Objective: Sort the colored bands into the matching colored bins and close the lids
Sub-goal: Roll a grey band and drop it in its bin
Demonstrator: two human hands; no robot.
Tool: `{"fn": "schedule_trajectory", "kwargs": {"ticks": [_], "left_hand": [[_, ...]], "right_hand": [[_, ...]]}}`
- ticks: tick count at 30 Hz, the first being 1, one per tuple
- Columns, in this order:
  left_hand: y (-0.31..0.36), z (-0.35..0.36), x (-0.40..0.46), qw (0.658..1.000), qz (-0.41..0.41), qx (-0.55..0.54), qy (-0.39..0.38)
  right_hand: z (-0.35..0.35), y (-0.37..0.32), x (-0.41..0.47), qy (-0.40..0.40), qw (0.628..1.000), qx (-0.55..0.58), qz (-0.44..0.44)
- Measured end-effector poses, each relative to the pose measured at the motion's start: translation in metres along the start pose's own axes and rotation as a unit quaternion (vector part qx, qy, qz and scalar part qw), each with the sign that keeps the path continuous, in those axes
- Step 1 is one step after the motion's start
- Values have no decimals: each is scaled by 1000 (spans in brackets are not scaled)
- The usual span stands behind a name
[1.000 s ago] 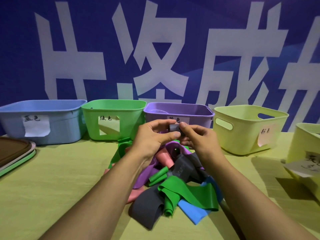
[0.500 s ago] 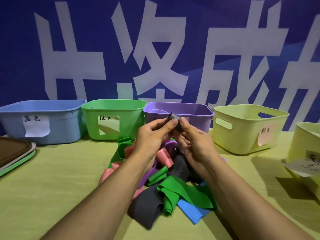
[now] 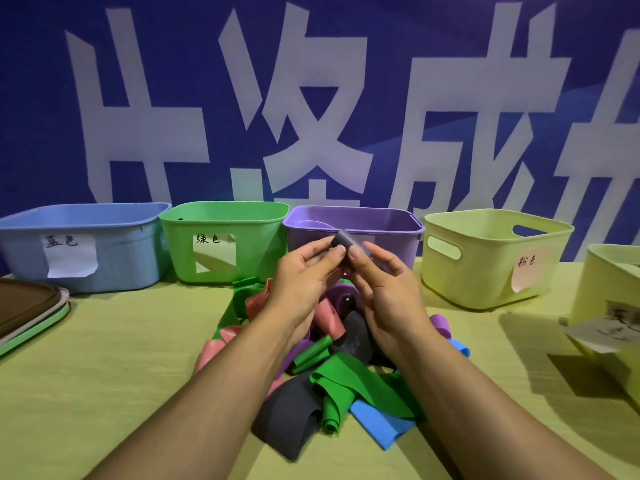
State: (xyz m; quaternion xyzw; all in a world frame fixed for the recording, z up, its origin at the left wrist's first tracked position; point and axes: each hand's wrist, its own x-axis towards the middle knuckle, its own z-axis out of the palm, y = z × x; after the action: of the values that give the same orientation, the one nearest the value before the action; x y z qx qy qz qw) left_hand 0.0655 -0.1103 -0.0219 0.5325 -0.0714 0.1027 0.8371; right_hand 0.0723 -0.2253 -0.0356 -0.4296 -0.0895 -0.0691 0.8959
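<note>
1. Your bins, e.g. the purple bin (image 3: 388, 233), are smooth plastic w/ a slight sheen.
2. Bands, e.g. the green band (image 3: 360, 382) at 6 o'clock of it, look like matt rubbery sheet.
3. Labels, e.g. the label (image 3: 71, 254) at 9 o'clock, are paper.
4. The table cover (image 3: 104, 358) is matt cloth.

Five open bins (image 3: 495, 258), two hands (image 3: 304, 282), one stack of lids (image 3: 27, 306), one heap of bands (image 3: 346, 382)
</note>
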Motion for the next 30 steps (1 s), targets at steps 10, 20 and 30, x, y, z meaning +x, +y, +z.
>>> {"fn": "schedule_trajectory", "kwargs": {"ticks": [10,20,30], "left_hand": [[12,2,-6,996,-66,-40,35],[15,-7,1,998,-10,32,-56],[13,-8,2,994,-12,-11,-104]], "right_hand": [[-2,-5,-7,-66,908,-355,-213],[-6,-21,3,-38,986,-140,86],[-5,-32,-4,-102,965,46,237]]}}
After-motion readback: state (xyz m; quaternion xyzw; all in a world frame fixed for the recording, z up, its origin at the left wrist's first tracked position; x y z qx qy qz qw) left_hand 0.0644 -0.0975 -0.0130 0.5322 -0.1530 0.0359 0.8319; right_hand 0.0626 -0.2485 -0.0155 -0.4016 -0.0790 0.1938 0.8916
